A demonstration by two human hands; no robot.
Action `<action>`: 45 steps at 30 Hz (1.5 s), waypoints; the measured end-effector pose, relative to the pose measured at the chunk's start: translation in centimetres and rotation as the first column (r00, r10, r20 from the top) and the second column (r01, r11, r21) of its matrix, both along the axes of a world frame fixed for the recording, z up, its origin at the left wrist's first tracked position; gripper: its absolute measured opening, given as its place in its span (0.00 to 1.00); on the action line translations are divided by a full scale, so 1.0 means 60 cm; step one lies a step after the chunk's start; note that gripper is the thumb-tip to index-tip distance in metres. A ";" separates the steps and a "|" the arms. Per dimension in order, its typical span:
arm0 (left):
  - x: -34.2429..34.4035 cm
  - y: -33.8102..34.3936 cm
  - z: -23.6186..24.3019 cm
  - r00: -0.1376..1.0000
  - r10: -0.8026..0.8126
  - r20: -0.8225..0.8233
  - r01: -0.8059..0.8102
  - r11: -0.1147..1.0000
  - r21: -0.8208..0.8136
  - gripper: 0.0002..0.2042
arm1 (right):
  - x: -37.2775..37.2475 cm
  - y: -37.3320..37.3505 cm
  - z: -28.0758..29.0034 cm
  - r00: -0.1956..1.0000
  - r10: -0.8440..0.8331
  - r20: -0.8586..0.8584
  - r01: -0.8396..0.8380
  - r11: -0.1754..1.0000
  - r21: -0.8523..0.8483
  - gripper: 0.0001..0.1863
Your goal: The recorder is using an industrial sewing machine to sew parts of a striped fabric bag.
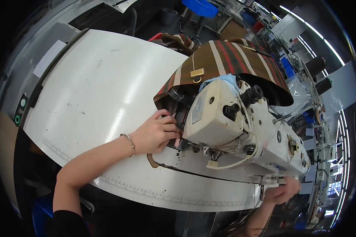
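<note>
A cream-coloured sewing machine point(213, 114) stands on the white table. Draped around its far side is a brown bag point(221, 59) with red, green and white stripes and a gold metal clasp point(197, 73). My left hand point(158, 132), with a bracelet at the wrist, is closed at the needle end, fingers curled against the bag's dark lower edge. The machine head partly hides the fingertips and the needle. At the machine's right end, my right hand point(283, 191) is near the wheel-like parts point(279, 181); its fingers are blurred.
The white tabletop point(87, 91) spreads to the left, with a ruler strip point(146, 194) along its near edge. A light-blue cloth point(221, 81) lies on the machine head. Behind are a blue crate point(200, 7) and a grey bin point(169, 16). A switch box point(20, 108) is at the left.
</note>
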State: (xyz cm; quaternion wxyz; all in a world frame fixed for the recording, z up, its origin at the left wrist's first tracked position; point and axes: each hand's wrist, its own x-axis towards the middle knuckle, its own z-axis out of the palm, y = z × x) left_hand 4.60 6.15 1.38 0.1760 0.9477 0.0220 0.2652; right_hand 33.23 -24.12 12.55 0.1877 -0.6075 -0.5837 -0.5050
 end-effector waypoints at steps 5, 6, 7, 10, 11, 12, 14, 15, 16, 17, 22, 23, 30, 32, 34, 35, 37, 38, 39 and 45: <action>0.005 0.022 -0.003 0.999 0.048 0.014 -0.049 0.994 0.101 0.12 | 0.409 -0.134 0.163 0.547 -0.689 -0.476 0.653 0.707 -0.271 0.19; 0.018 0.024 -0.009 1.000 -0.020 -0.019 0.023 0.990 0.136 0.12 | 0.451 -0.189 0.166 0.204 -0.744 -0.637 0.482 0.642 -0.596 0.20; 0.026 0.025 -0.008 1.000 -0.012 0.000 0.012 0.991 0.134 0.12 | 0.460 -0.216 0.147 0.143 -0.533 -0.834 0.432 0.792 -0.432 0.21; 0.020 0.031 -0.006 0.977 0.015 -0.211 0.023 0.985 0.174 0.13 | 0.432 -0.197 0.054 -0.166 0.204 -0.965 0.283 0.947 0.152 0.24; 0.006 0.035 -0.008 0.969 0.012 -0.247 0.033 0.983 0.179 0.13 | 0.400 -0.179 -0.003 -0.143 0.429 -0.892 0.304 0.877 0.373 0.26; -0.002 0.041 -0.008 0.963 -0.002 -0.268 0.053 0.982 0.182 0.13 | 0.365 -0.165 -0.053 -0.101 0.631 -0.769 0.325 0.751 0.574 0.28; 0.010 0.037 0.011 0.952 -0.007 -0.307 0.069 0.979 0.192 0.14 | 0.331 -0.179 -0.141 0.334 0.370 -0.867 0.427 0.760 0.489 0.32; 0.009 0.036 0.014 0.927 -0.001 -0.374 0.082 0.977 0.198 0.15 | 0.339 -0.206 -0.133 0.339 0.367 -0.866 0.424 0.763 0.489 0.32; 0.020 0.036 0.014 0.934 -0.011 -0.357 0.088 0.976 0.201 0.15 | 0.365 -0.249 -0.110 0.272 0.369 -0.889 0.484 0.746 0.458 0.32; 0.028 0.038 0.010 0.962 -0.028 -0.271 0.099 0.963 0.252 0.15 | 0.382 -0.266 -0.100 0.189 0.380 -0.906 0.539 0.731 0.419 0.33; 0.035 0.041 -0.018 0.983 -0.085 -0.160 0.115 0.975 0.189 0.15 | 0.444 -0.214 0.093 -0.352 0.132 -0.927 0.156 0.984 0.081 0.26; 0.028 0.042 -0.013 0.975 -0.072 -0.211 0.107 0.981 0.161 0.15 | 0.432 -0.204 0.070 -0.366 0.134 -0.921 0.154 0.985 0.082 0.26; 0.035 0.035 -0.011 0.940 0.083 -0.331 -0.034 0.988 0.152 0.17 | 0.332 -0.182 -0.049 0.026 0.809 -0.587 0.342 0.545 0.766 0.34; 0.044 0.045 -0.014 0.926 0.171 -0.336 -0.108 0.974 0.198 0.18 | 0.324 -0.203 -0.035 -0.122 0.693 -0.711 0.397 0.690 0.605 0.34; 0.057 0.057 -0.010 0.909 0.261 -0.324 -0.185 0.951 0.247 0.20 | 0.297 -0.244 -0.056 0.296 0.107 -0.949 0.536 0.804 0.258 0.31; 0.072 0.066 -0.005 0.878 0.334 -0.342 -0.255 0.933 0.256 0.20 | 0.278 -0.273 -0.074 0.494 -0.343 -0.799 0.644 0.762 0.071 0.28; 0.065 0.095 -0.008 0.763 0.511 -0.396 -0.393 0.853 0.344 0.22 | 0.163 -0.235 -0.146 0.496 -0.237 -0.835 0.523 0.850 0.069 0.24; 0.060 0.110 -0.010 0.760 0.522 -0.388 -0.399 0.845 0.355 0.22 | 0.104 -0.216 -0.154 0.499 -0.359 -0.789 0.460 0.881 -0.110 0.23; 0.053 0.125 -0.013 0.706 0.602 -0.372 -0.497 0.796 0.345 0.22 | 0.061 -0.206 -0.153 0.512 -0.471 -0.718 0.399 0.871 -0.287 0.22; 0.001 0.119 -0.031 0.608 0.751 -0.258 -0.634 0.655 0.411 0.24 | 0.091 -0.237 -0.212 0.584 -0.612 -0.532 0.413 0.789 -0.454 0.21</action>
